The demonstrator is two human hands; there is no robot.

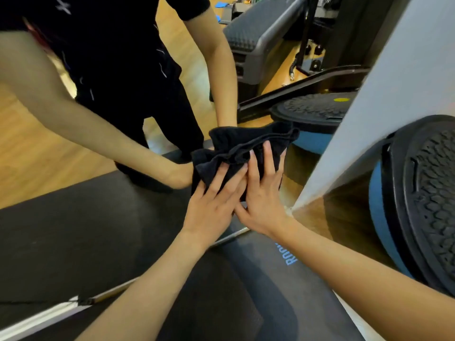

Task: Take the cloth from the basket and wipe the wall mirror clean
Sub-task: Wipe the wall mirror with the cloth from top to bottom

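Evidently the fetching stage is complete: the black cloth point(242, 150) lies against the mirror point(73, 143), just toward one o'clock from centre. Left hand point(213, 205) and right hand point(262, 193) press it with flat, spread fingers. No basket visible. Wiping underway; cleaned extent undeterminable.

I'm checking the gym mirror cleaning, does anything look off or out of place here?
Nothing stands out. Both hands, left hand and right hand, press the bunched black cloth flat against the mirror near its bottom edge.
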